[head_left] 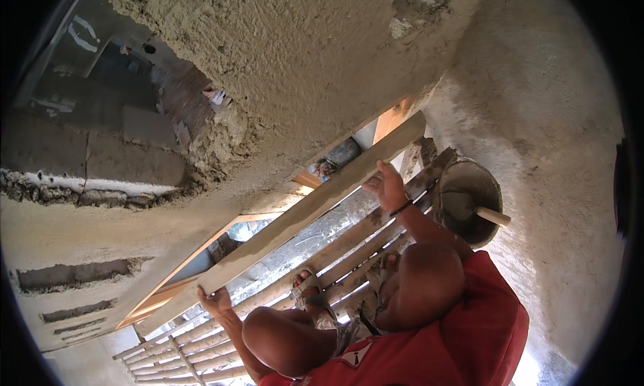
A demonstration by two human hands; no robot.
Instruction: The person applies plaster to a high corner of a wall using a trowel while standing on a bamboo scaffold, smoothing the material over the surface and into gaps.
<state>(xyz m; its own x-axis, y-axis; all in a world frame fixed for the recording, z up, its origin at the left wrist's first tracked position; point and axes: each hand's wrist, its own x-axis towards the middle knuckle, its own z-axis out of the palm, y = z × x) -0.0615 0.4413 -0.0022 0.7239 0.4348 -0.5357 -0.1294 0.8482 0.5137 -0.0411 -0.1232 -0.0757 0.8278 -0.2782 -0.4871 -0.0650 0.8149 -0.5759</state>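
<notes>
A long, pale board (288,235) with damp, mortar-coloured patches runs diagonally across the view. My left hand (215,300) grips its lower edge near the lower left. Farther up and to the right, my right hand (387,188) holds the same edge, a dark band on that wrist. Right of that hand is a round, mortar-smeared bucket (456,181) with a wooden-handled tool (493,215) in it, whose head is hidden. Behind the board a rough plastered wall (302,77) has narrow gaps along it, showing orange timber (392,117).
I crouch in sandals on a platform of spaced wooden poles (201,352). A plastered wall (537,117) rises at the right. At upper left is a ragged opening with broken edges (215,144) and a block ledge (127,164). Narrow slots (74,275) are cut in the plaster at left.
</notes>
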